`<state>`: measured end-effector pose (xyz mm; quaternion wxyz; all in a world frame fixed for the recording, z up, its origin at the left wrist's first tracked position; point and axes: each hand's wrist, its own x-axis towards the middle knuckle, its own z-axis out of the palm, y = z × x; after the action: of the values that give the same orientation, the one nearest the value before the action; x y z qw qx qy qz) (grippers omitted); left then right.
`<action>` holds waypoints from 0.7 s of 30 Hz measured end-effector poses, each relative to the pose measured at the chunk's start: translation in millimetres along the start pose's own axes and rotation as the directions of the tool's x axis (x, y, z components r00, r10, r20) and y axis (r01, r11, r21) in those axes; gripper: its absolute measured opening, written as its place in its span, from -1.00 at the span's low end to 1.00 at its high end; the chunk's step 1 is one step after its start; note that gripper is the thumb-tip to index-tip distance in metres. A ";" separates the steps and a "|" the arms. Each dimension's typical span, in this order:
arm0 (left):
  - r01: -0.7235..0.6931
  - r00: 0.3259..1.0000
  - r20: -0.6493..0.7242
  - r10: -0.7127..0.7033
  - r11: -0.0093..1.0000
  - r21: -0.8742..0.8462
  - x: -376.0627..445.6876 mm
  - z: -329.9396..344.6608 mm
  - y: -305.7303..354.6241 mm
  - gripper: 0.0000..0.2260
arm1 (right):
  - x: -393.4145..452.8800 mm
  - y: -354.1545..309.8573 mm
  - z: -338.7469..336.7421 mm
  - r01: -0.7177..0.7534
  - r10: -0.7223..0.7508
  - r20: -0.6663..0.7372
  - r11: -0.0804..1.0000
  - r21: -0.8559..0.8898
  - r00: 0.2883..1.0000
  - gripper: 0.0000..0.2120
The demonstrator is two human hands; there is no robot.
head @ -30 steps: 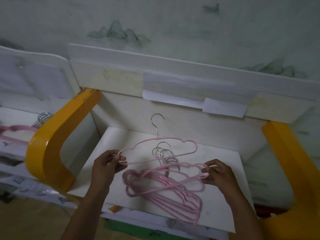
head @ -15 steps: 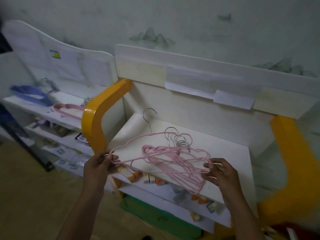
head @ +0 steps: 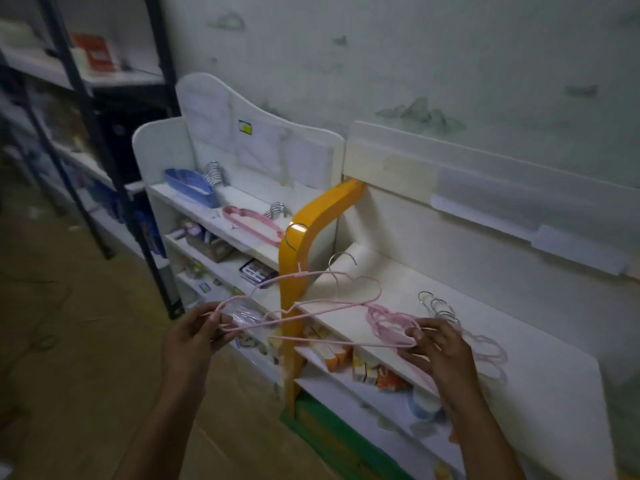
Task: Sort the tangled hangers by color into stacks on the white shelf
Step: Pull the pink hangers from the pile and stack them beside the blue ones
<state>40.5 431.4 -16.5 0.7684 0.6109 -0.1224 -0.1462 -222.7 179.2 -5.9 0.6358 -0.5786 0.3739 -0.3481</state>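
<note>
Two pink hangers point(head: 341, 304) hang in the air between my hands, in front of the yellow post point(head: 313, 223). My left hand point(head: 194, 336) pinches their left ends, and my right hand point(head: 438, 344) pinches the right end of the lower one. A tangle of pink hangers point(head: 485, 344) with metal hooks lies on the white shelf point(head: 540, 372) behind my right hand. On the white shelf unit to the left, a stack of pink hangers point(head: 252, 221) lies beside a stack of blue hangers point(head: 192, 187).
A black metal rack point(head: 104, 133) with white shelves stands at the far left. Lower shelves hold small boxes point(head: 332, 351) and packets. A green base point(head: 339, 441) runs along the floor under the right unit. Bare brown floor point(head: 86, 341) spreads below my left arm.
My view has swung left, bringing the left shelf unit and black rack into sight. Both hands lifted the pink hangers off the tangle and carried them leftward, past the yellow post.
</note>
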 end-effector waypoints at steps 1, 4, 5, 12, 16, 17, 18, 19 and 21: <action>0.000 1.000 -0.014 0.000 1.000 -0.009 6.0 -13.2 3.2 -0.86 | 0.7 0.6 14.4 0.010 -0.010 0.011 1.000 -0.003 1.000 -0.82; -0.001 0.999 -0.042 0.000 1.000 -0.005 28.5 -54.2 11.4 -0.85 | 1.5 4.9 60.5 0.010 -0.011 0.007 0.999 0.031 1.000 -0.86; -0.004 0.999 -0.047 0.004 1.000 0.006 36.7 -68.7 15.1 -0.85 | 1.7 7.7 77.2 0.016 -0.016 0.007 0.999 0.039 1.000 -0.88; -0.017 0.994 -0.104 0.018 1.000 0.008 90.7 -155.9 43.2 -0.87 | -2.0 11.6 196.9 0.029 -0.029 -0.002 0.999 0.026 1.000 -0.91; 0.012 0.991 -0.136 -0.011 1.000 0.005 124.0 -194.7 49.6 -0.88 | -0.4 15.3 248.2 0.048 -0.048 -0.012 0.998 0.048 0.999 -0.90; 0.016 0.990 -0.142 -0.014 1.000 0.012 131.0 -202.9 50.5 -0.87 | 0.3 16.6 258.7 0.045 -0.045 -0.009 0.998 0.048 0.999 -0.90; 0.017 0.990 -0.143 -0.015 1.000 0.016 137.7 -210.3 51.5 -0.88 | 2.0 17.7 268.9 0.040 -0.040 -0.003 0.998 0.058 0.999 -0.90; 0.018 0.989 -0.144 -0.015 1.000 0.018 144.0 -216.6 52.7 -0.88 | 3.6 17.6 278.6 0.032 -0.032 0.000 0.997 0.072 0.999 -0.90; 0.024 0.988 -0.155 -0.022 1.000 0.011 156.7 -226.2 54.4 -0.89 | 8.9 16.8 296.7 0.015 -0.016 0.003 0.996 0.090 1.000 -0.89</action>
<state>272.9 588.5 -12.7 0.7701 0.6265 -0.0564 -0.1064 42.3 313.9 -8.2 0.6592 -0.5530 0.3521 -0.3683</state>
